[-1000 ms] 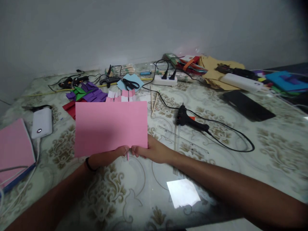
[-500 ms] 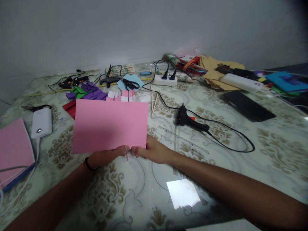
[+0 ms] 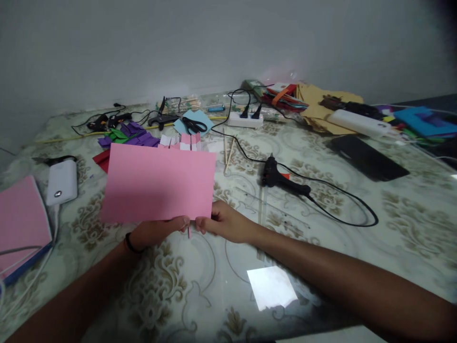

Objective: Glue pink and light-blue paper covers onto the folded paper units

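A plain pink sheet of paper (image 3: 159, 183) is held up over the table, tilted toward me. My left hand (image 3: 162, 229) grips its lower edge near the middle, the thumb in front and the fingers behind. Close beside it, my right hand (image 3: 224, 222) pinches the same edge at the lower right corner area. A thin pink strip (image 3: 189, 232) pokes out below the sheet between the two hands; what it belongs to is hidden. Behind the sheet's top edge show folded pink and white paper pieces (image 3: 185, 142).
On the right lies a black glue gun (image 3: 285, 181) with its cord looping over the table, beside a clear ruler (image 3: 271, 207). Two thin sticks (image 3: 228, 157), black scissors (image 3: 194, 125) and a power strip (image 3: 245, 119) sit farther back. A white power bank (image 3: 62, 181) is at left.
The pink sheet has shifted slightly left and up and tipped a little, its right side lower. Both hands keep their grip in nearly the same place.
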A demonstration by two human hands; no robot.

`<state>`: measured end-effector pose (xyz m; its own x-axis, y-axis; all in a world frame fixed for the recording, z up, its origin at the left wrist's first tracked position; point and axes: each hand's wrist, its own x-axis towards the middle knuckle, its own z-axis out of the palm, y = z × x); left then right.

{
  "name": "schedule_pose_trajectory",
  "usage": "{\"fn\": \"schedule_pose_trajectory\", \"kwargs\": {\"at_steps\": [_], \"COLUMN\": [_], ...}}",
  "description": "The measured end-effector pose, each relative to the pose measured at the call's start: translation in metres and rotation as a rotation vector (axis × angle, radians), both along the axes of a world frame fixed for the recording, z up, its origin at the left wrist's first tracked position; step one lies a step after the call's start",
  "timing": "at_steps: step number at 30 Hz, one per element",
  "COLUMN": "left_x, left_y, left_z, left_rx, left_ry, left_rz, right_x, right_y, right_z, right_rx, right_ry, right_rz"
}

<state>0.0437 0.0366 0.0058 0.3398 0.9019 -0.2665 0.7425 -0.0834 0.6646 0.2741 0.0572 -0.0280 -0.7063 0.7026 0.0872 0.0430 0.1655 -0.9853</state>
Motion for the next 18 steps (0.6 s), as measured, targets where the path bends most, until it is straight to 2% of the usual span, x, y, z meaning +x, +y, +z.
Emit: {"fn": "schedule_pose_trajectory", "kwargs": {"at_steps": [6,18], "left_x": [0.0018,0.0015], "left_y": [0.0010,0.0004], "left_z": [-0.0034,0.0010], "left_rx": [0.034,-0.051], "left_ry": [-0.073,-0.075], "left_rz": [0.023,0.086], "right_x": [-0.0008,-0.0017], "right_y": [0.0000,0.0000], "right_z": [0.0005,0.0032], "right_rx": [-0.030,-0.043], "right_ry": [0.013,0.068], "right_rz": [0.021,0.017]}}
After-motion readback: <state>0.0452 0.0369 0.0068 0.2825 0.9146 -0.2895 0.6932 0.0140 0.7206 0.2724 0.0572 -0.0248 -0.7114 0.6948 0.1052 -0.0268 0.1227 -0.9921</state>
